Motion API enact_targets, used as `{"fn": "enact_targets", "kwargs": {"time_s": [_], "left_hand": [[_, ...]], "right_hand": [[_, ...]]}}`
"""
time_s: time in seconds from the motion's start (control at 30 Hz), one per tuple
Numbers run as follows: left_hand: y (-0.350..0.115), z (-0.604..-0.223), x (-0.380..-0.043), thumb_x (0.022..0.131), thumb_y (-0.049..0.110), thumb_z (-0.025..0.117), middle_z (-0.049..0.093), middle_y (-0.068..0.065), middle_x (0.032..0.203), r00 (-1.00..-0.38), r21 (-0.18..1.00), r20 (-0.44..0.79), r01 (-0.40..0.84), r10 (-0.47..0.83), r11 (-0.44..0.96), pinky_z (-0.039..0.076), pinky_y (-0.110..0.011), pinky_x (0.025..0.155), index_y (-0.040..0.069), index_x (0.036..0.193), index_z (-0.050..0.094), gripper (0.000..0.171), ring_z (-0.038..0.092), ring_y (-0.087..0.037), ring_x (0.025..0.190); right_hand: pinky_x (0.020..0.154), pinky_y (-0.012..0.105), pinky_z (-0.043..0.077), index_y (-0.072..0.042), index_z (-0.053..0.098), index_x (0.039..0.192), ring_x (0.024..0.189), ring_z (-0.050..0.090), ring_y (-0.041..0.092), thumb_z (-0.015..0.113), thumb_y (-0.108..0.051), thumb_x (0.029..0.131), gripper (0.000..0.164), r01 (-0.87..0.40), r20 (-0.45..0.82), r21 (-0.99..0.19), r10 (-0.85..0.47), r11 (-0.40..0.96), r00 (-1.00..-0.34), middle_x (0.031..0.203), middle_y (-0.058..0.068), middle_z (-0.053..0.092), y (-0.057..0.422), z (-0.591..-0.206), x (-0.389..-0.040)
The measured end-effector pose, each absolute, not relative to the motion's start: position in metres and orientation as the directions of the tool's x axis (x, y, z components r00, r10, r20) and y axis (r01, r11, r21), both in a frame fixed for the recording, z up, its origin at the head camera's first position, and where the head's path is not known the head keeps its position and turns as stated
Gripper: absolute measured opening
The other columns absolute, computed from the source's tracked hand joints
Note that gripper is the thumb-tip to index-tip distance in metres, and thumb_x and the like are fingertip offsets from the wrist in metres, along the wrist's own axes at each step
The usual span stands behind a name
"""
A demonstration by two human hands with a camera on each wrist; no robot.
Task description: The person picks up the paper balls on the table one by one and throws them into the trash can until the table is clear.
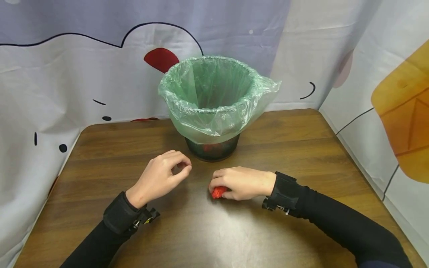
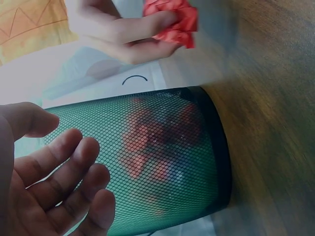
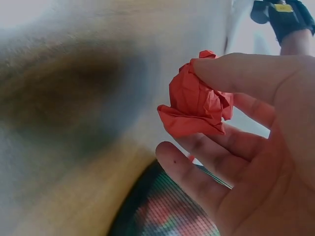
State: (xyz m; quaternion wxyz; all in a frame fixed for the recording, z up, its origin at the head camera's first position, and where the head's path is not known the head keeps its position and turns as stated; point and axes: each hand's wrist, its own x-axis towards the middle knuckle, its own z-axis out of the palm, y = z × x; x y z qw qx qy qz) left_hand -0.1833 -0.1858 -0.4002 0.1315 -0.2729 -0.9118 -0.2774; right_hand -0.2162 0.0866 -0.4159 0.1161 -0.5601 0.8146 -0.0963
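Note:
A crumpled ball of red paper (image 3: 194, 101) is pinched between the thumb and fingers of my right hand (image 1: 242, 182), low over the table in front of the bin. In the left wrist view the same red paper ball (image 2: 177, 22) shows at the top. My left hand (image 1: 162, 175) hovers to the left with loosely curved fingers and holds nothing. Behind both hands stands a dark mesh waste bin (image 1: 212, 149), lined with a thin green plastic bag (image 1: 218, 123) folded over its rim. Through the mesh, several red crumpled pieces (image 2: 142, 142) show near the bottom.
The brown wooden table (image 1: 134, 137) carries the bin near its back edge. A printed fabric curtain (image 1: 83, 82) hangs behind it and along the sides. Each wrist wears a black band with a small camera, such as the left wristband (image 1: 122, 216).

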Motion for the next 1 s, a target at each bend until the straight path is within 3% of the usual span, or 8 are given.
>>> {"fn": "enact_targets", "kwargs": {"time_s": [0.53,1.0], "left_hand": [[-0.183,-0.404,-0.184,0.095,0.028,0.065,0.062,0.017,0.085,-0.815,0.441,0.388,0.574,0.430,0.690,0.048,-0.025,0.066,0.024,0.091,0.070,0.008,0.059,-0.004,0.082],[-0.181,-0.406,-0.186,0.094,0.027,0.065,0.061,0.017,0.084,-0.814,0.446,0.387,0.576,0.433,0.685,0.048,-0.026,0.067,0.025,0.090,0.070,0.007,0.060,-0.008,0.082]], "right_hand": [[0.085,0.020,0.050,-0.030,0.066,0.113,0.096,0.053,-0.001,0.068,-0.017,0.092,0.025,-0.898,-0.006,-0.270,-0.933,0.348,-0.359,0.108,-0.018,0.057,0.096,-0.356,-0.214],[0.083,0.023,0.051,-0.027,0.067,0.116,0.094,0.055,0.002,0.065,-0.019,0.092,0.026,-0.924,0.072,-0.190,-0.933,0.333,-0.352,0.108,-0.015,0.059,0.103,-0.301,-0.216]]}}
